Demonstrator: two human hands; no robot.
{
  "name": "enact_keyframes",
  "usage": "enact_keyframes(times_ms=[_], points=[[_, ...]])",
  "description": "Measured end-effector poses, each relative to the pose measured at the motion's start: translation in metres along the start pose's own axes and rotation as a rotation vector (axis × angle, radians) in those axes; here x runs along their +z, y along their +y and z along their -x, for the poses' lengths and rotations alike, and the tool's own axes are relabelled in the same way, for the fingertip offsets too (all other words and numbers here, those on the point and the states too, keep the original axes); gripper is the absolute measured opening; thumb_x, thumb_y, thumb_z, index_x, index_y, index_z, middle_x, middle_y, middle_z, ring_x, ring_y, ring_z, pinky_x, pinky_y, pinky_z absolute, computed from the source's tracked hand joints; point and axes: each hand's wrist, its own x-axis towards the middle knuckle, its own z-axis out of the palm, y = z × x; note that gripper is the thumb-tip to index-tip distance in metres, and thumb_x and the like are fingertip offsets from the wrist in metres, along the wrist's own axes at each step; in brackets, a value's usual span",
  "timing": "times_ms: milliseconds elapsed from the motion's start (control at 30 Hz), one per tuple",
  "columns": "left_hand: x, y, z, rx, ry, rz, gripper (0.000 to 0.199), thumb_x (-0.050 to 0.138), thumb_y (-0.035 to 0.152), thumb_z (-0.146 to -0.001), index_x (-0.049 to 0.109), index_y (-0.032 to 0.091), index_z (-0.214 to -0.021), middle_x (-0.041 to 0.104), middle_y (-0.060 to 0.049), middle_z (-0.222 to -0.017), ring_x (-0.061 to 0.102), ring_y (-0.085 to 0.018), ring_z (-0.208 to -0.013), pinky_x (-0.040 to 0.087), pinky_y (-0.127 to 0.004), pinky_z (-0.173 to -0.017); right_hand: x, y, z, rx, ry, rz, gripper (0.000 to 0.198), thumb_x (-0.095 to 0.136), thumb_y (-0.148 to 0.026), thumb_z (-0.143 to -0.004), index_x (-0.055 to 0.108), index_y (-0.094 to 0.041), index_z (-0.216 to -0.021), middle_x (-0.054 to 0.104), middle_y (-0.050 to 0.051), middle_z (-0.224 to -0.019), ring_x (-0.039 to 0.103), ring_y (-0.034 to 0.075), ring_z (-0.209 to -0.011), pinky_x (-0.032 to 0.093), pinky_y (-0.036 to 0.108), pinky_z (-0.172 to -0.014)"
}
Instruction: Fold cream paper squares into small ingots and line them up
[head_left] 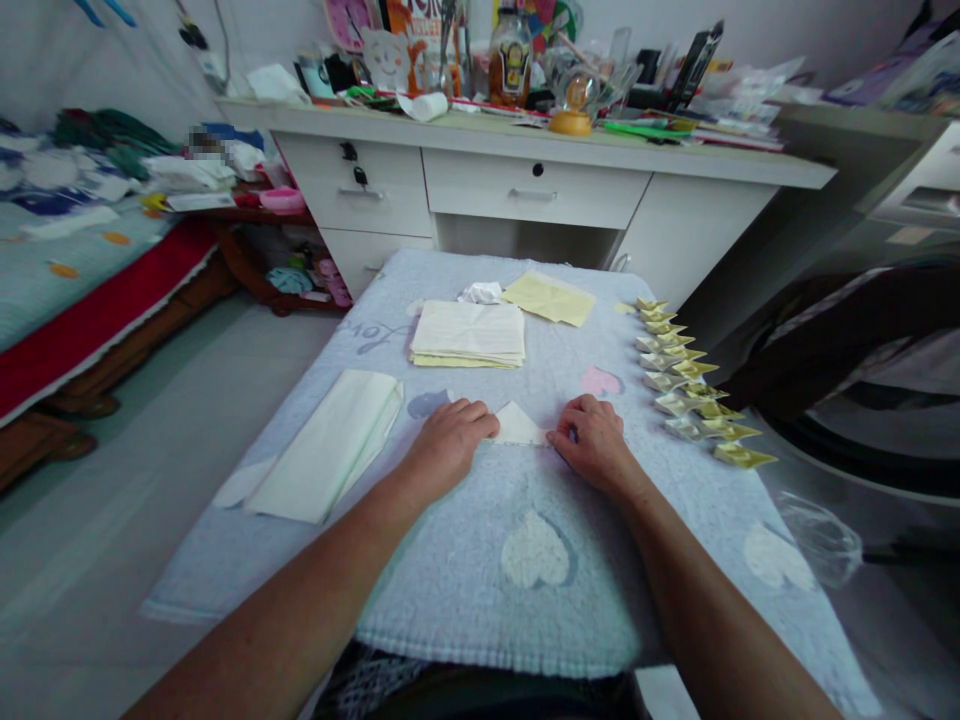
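Between my hands a small white sheet of paper, folded to a triangle with a strip along its bottom, lies on the blue cloth. My left hand is closed at its left corner, thumb and fingers together on the paper. At the right corner, my right hand pinches the paper's edge between thumb and finger. A stack of paper sheets lies just beyond. Left of my hands is a folded pale paper pad. Several folded paper boats stand in a column on the right.
Behind the stack are a crumpled white paper and yellow sheets. A white desk crowded with jars stands beyond the table. To the left is a bed; a front-loading washing machine is at the right, near a clear plastic bag.
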Motion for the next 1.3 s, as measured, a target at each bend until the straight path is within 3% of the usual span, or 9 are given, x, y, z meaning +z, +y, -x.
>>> enact_keyframes(times_ms=[133,233,333,500,633,733,900,1067,1300], points=[[-0.005,0.012,0.006,0.017,-0.052,-0.116,0.029,0.040,0.012,-0.092,0.061,0.023,-0.107,0.060,-0.006,-0.094,0.051,-0.023,-0.091,0.042,-0.035,-0.076,-0.001,0.002,0.000,0.022,-0.003,-0.001,0.015,0.063,-0.029,-0.080,0.064,-0.019,-0.069,0.057,0.007,-0.098,0.047,0.024,-0.092,0.033,0.036,-0.077],[-0.007,0.024,0.015,-0.022,-0.056,-0.154,0.044,0.039,0.011,-0.091,0.051,0.030,-0.129,0.058,-0.006,-0.101,0.049,-0.023,-0.092,0.043,-0.036,-0.076,0.000,0.002,0.000,0.018,0.005,0.005,0.014,0.064,-0.030,-0.080,0.064,-0.019,-0.070,0.057,0.008,-0.098,0.047,0.024,-0.092,0.033,0.036,-0.076],[-0.005,0.033,0.020,-0.055,-0.057,-0.137,0.046,0.044,0.014,-0.090,0.049,0.033,-0.131,0.056,-0.008,-0.107,0.048,-0.025,-0.095,0.043,-0.037,-0.078,0.001,0.003,0.001,0.019,0.006,0.008,0.014,0.065,-0.031,-0.080,0.065,-0.020,-0.071,0.057,0.007,-0.099,0.048,0.024,-0.093,0.034,0.036,-0.076],[-0.003,0.039,0.022,-0.062,-0.044,-0.142,0.050,0.059,0.043,-0.086,0.048,0.031,-0.133,0.054,-0.010,-0.114,0.044,-0.030,-0.104,0.040,-0.042,-0.086,-0.003,0.009,-0.002,0.005,0.003,-0.057,0.012,0.065,-0.030,-0.078,0.065,-0.020,-0.070,0.059,0.006,-0.096,0.050,0.023,-0.090,0.035,0.035,-0.077],[-0.003,0.040,0.023,-0.058,-0.049,-0.172,0.058,0.060,0.050,-0.084,0.045,0.031,-0.137,0.053,-0.009,-0.117,0.043,-0.030,-0.107,0.038,-0.042,-0.088,-0.010,0.010,-0.002,-0.045,0.176,-0.254,0.006,0.060,-0.025,-0.079,0.063,-0.019,-0.078,0.062,0.005,-0.088,0.054,0.021,-0.088,0.039,0.035,-0.082],[-0.003,0.040,0.024,-0.056,-0.046,-0.175,0.059,0.060,0.051,-0.084,0.045,0.030,-0.137,0.053,-0.010,-0.117,0.043,-0.030,-0.106,0.038,-0.042,-0.088,-0.013,-0.001,0.002,-0.174,0.302,-0.391,0.008,0.054,-0.019,-0.081,0.061,-0.019,-0.084,0.062,0.005,-0.086,0.055,0.020,-0.087,0.042,0.033,-0.081],[-0.004,0.041,0.024,-0.055,-0.044,-0.164,0.057,0.061,0.050,-0.084,0.047,0.029,-0.135,0.053,-0.010,-0.113,0.044,-0.030,-0.104,0.038,-0.042,-0.087,-0.001,-0.025,0.011,-0.402,0.072,-0.351,0.028,0.045,-0.005,-0.080,0.065,-0.019,-0.094,0.064,0.006,-0.091,0.057,0.019,-0.089,0.043,0.032,-0.084],[-0.002,0.041,0.026,-0.061,-0.041,-0.180,0.058,0.061,0.050,-0.083,0.047,0.028,-0.135,0.055,-0.009,-0.115,0.045,-0.029,-0.106,0.038,-0.042,-0.091,0.008,-0.028,0.014,-0.405,-0.028,-0.181,0.042,0.045,0.001,-0.075,0.068,-0.019,-0.103,0.064,0.006,-0.095,0.055,0.019,-0.094,0.040,0.032,-0.086],[-0.005,0.031,0.042,-0.034,-0.056,-0.202,0.064,0.055,0.054,-0.086,0.042,0.021,-0.139,0.051,-0.010,-0.136,0.041,-0.030,-0.124,0.032,-0.044,-0.101,0.000,-0.036,0.021,-0.440,-0.078,0.088,0.033,0.048,-0.012,-0.089,0.062,-0.019,-0.118,0.062,0.009,-0.100,0.052,0.021,-0.094,0.037,0.033,-0.081]])
